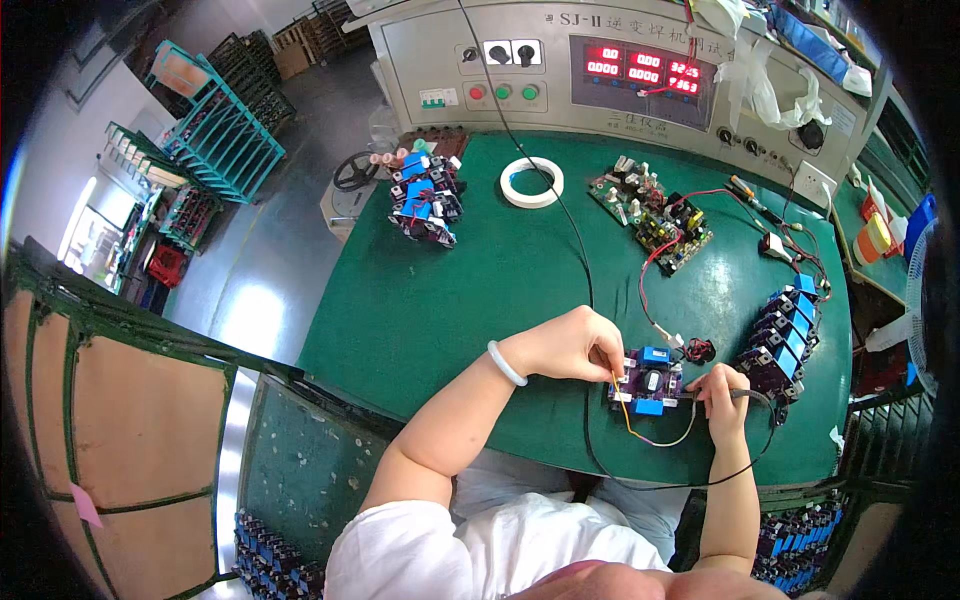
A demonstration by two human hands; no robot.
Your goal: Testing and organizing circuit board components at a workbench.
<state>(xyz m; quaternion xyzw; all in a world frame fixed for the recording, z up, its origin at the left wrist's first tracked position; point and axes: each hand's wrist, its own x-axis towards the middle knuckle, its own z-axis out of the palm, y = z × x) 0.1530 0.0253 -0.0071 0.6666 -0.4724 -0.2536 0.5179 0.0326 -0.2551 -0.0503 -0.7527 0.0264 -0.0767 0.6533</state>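
Green tabletop point(450, 300), left hand point(575, 345) curled, pinching wire point(627, 420)

Bench point(450, 300) under the hands point(578, 345) point(722, 392): smooth, bit shiny | blue blocks point(648, 407) between the hands: smooth plastic | shirt point(400, 545) behind them: white cloth, not shiny | floor point(255, 290) far left: very shiny

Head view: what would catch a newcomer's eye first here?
Probably the glowing red displays on the grey console at the back of the green table. Next, the purple circuit board near the table's front edge, between the left hand and the right hand.
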